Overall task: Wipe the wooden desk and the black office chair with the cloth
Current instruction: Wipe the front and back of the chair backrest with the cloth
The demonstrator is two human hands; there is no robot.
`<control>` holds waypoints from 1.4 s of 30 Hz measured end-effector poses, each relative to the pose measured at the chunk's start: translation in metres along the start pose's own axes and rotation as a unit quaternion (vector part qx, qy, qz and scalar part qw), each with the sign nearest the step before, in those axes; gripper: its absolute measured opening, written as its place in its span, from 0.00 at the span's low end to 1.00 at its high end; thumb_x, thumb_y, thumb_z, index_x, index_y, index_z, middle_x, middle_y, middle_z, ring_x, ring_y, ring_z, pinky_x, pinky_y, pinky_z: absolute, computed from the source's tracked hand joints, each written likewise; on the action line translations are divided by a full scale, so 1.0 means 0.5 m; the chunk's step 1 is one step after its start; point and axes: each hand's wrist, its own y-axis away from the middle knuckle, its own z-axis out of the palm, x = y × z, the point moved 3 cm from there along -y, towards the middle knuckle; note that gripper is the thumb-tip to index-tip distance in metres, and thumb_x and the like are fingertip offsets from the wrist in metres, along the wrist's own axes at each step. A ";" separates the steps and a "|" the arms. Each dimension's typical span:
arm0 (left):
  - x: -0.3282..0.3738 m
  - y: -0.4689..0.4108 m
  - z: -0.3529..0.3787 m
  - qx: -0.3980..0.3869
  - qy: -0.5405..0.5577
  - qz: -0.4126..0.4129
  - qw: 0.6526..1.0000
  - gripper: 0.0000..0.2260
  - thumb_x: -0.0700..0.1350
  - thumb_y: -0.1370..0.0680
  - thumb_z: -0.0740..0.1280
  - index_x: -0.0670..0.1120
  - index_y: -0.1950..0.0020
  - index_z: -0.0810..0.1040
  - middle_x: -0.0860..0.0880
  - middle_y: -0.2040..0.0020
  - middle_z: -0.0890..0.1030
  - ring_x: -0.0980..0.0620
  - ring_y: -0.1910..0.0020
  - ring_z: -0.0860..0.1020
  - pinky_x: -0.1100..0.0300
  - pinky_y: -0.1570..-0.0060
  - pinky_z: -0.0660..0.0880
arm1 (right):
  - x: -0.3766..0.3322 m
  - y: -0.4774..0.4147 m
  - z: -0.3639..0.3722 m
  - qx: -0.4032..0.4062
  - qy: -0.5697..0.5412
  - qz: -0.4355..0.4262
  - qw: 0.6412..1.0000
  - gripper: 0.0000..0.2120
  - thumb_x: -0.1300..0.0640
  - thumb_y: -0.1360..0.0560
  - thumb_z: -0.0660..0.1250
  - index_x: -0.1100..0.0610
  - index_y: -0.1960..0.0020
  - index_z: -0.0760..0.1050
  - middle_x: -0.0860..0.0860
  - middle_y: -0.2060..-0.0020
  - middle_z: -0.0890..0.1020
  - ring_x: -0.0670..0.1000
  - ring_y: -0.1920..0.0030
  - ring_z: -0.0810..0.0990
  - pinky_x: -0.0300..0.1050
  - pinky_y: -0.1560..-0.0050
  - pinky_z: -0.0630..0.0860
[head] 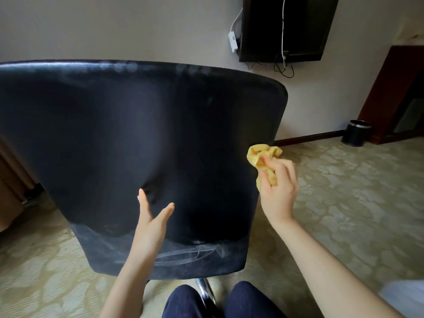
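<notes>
The back of the black office chair (110, 138) fills the left and middle of the head view, its dusty lower part streaked with pale marks. My right hand (278, 182) holds a bunched yellow cloth (263, 154) against the chair back's right edge. My left hand (152, 222) is open, fingers spread, just in front of the lower middle of the chair back; I cannot tell if it touches. A sliver of brown wood (9, 191) shows at the left edge, mostly hidden by the chair.
A wall-mounted dark screen (284, 28) with dangling white and black cables hangs above right. A black waste bin (356, 136) stands by the skirting board beside a reddish wooden cabinet (399, 95). Patterned carpet (348, 198) spreads to the right. My knees (220, 301) are under the chair's chrome post.
</notes>
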 end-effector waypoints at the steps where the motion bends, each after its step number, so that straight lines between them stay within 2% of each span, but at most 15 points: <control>1: 0.000 0.002 0.003 -0.003 0.000 0.000 1.000 0.37 0.50 0.22 0.65 0.63 0.24 0.43 0.63 0.23 0.48 0.58 0.25 0.53 0.55 0.27 0.52 | 0.004 0.007 -0.002 -0.017 0.013 -0.021 1.000 0.12 0.69 0.32 0.73 0.64 0.49 0.80 0.57 0.58 0.78 0.50 0.55 0.73 0.43 0.56 0.74; 5: -0.008 0.011 -0.001 0.008 0.014 0.002 1.000 0.36 0.48 0.21 0.65 0.63 0.23 0.45 0.61 0.23 0.50 0.57 0.25 0.54 0.57 0.29 0.53 | 0.003 0.015 -0.018 -0.069 0.068 -0.123 0.988 0.15 0.69 0.35 0.77 0.61 0.49 0.83 0.56 0.61 0.79 0.51 0.57 0.71 0.41 0.59 0.72; 9: -0.029 0.019 -0.029 0.056 0.031 -0.006 0.998 0.34 0.47 0.21 0.65 0.63 0.24 0.48 0.60 0.23 0.54 0.54 0.25 0.58 0.53 0.28 0.58 | -0.071 -0.036 -0.019 0.026 0.023 -0.207 0.978 0.13 0.64 0.30 0.75 0.58 0.46 0.81 0.56 0.57 0.80 0.53 0.56 0.73 0.44 0.61 0.75; 13: -0.048 0.024 -0.066 0.093 0.023 -0.019 0.995 0.33 0.48 0.22 0.65 0.62 0.24 0.50 0.58 0.23 0.57 0.54 0.26 0.60 0.58 0.34 0.58 | -0.195 -0.095 0.051 0.070 0.006 -0.316 0.946 0.14 0.64 0.27 0.73 0.51 0.45 0.80 0.50 0.51 0.75 0.52 0.54 0.73 0.48 0.60 0.75; 19: -0.065 0.008 -0.159 0.149 0.027 -0.033 0.988 0.33 0.47 0.22 0.65 0.58 0.22 0.51 0.56 0.22 0.52 0.55 0.24 0.55 0.55 0.28 0.56 | -0.317 -0.059 0.196 -0.001 -0.025 -0.423 0.906 0.13 0.67 0.32 0.76 0.52 0.53 0.85 0.50 0.64 0.83 0.49 0.60 0.73 0.46 0.65 0.73; 22: -0.079 0.003 -0.203 0.171 0.017 -0.037 0.984 0.32 0.46 0.21 0.65 0.56 0.22 0.51 0.56 0.22 0.52 0.53 0.24 0.54 0.50 0.26 0.55 | -0.333 0.021 0.255 -0.066 -0.031 -0.515 0.854 0.10 0.67 0.31 0.73 0.52 0.59 0.85 0.47 0.70 0.80 0.49 0.69 0.77 0.42 0.68 0.72; 24: -0.100 -0.003 -0.226 0.173 0.006 -0.039 0.984 0.31 0.45 0.21 0.64 0.56 0.22 0.51 0.56 0.22 0.54 0.54 0.23 0.53 0.48 0.25 0.54 | -0.322 0.090 0.288 -0.118 -0.036 -0.568 0.814 0.09 0.63 0.27 0.70 0.52 0.64 0.82 0.46 0.72 0.77 0.47 0.70 0.76 0.42 0.68 0.70; 27: -0.106 -0.014 -0.229 0.150 -0.004 -0.033 0.988 0.32 0.42 0.21 0.63 0.55 0.22 0.51 0.56 0.22 0.53 0.56 0.23 0.51 0.50 0.25 0.53 | -0.284 0.158 0.296 -0.189 -0.030 -0.614 0.766 0.14 0.65 0.26 0.65 0.53 0.68 0.77 0.47 0.72 0.72 0.48 0.69 0.73 0.42 0.65 0.66; 29: -0.127 -0.029 -0.230 0.153 -0.008 -0.052 0.987 0.33 0.42 0.21 0.64 0.55 0.22 0.49 0.55 0.21 0.49 0.57 0.23 0.49 0.56 0.25 0.50 | -0.262 0.217 0.311 -0.246 -0.043 -0.634 0.732 0.16 0.68 0.27 0.61 0.53 0.69 0.75 0.48 0.72 0.72 0.49 0.69 0.73 0.42 0.66 0.67; 31: -0.143 -0.048 -0.218 0.139 -0.014 -0.069 0.988 0.35 0.43 0.21 0.64 0.57 0.22 0.46 0.55 0.21 0.44 0.58 0.24 0.48 0.65 0.33 0.49 | -0.228 0.270 0.307 -0.317 -0.026 -0.653 0.687 0.14 0.66 0.29 0.66 0.52 0.70 0.75 0.47 0.71 0.73 0.49 0.68 0.73 0.42 0.66 0.66; 35: -0.157 -0.082 -0.184 0.087 -0.010 -0.078 0.993 0.39 0.42 0.22 0.65 0.57 0.23 0.40 0.53 0.22 0.38 0.56 0.24 0.47 0.66 0.39 0.50 | -0.112 0.333 0.264 -0.473 0.038 -0.693 0.543 0.07 0.57 0.39 0.78 0.50 0.68 0.80 0.45 0.67 0.78 0.48 0.63 0.76 0.41 0.63 0.68; 37: -0.164 -0.090 -0.175 0.072 0.001 -0.080 0.994 0.40 0.42 0.22 0.65 0.57 0.23 0.38 0.54 0.22 0.37 0.55 0.24 0.48 0.66 0.40 0.52 | -0.074 0.327 0.242 -0.509 0.062 -0.703 0.493 0.09 0.55 0.43 0.81 0.51 0.67 0.81 0.45 0.67 0.78 0.48 0.62 0.76 0.42 0.64 0.69; 39: -0.170 -0.095 -0.165 0.067 0.011 -0.077 0.995 0.42 0.42 0.22 0.65 0.58 0.24 0.36 0.54 0.22 0.36 0.60 0.26 0.52 0.68 0.43 0.55 | -0.056 0.300 0.224 -0.505 0.067 -0.706 0.492 0.10 0.55 0.43 0.81 0.51 0.66 0.82 0.45 0.66 0.78 0.49 0.62 0.74 0.42 0.65 0.69; 41: -0.172 -0.094 -0.157 0.072 0.020 -0.071 0.995 0.42 0.42 0.22 0.66 0.58 0.24 0.35 0.53 0.23 0.36 0.66 0.31 0.56 0.68 0.43 0.57 | -0.053 0.262 0.211 -0.464 0.048 -0.712 0.525 0.06 0.59 0.39 0.78 0.53 0.65 0.82 0.46 0.67 0.77 0.50 0.61 0.70 0.42 0.64 0.65; 42: -0.174 -0.092 -0.155 0.075 0.024 -0.070 0.994 0.42 0.42 0.22 0.66 0.58 0.24 0.36 0.53 0.22 0.36 0.64 0.29 0.55 0.68 0.42 0.57 | -0.059 0.242 0.207 -0.441 0.028 -0.713 0.545 0.04 0.61 0.34 0.73 0.54 0.65 0.81 0.47 0.67 0.77 0.50 0.62 0.68 0.42 0.63 0.63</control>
